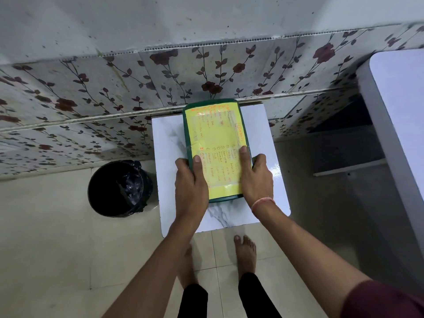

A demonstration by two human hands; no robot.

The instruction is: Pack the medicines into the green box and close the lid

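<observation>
Green box [187, 131], one, lid on, sits on the tabletop [167, 143]; left hand [190, 182] and right hand [255, 177], two, each grip clasping its near end.

Your two bare hands meet at mid-frame, arms reaching up from the lower edge.
Your left hand [191, 180] and right hand [255, 177] each clamp a side, thumbs pressed flat on top; a thread band circles your right wrist.

maroon sleeve [378, 301], wrist thread [262, 203], black trousers [195, 301]
</observation>
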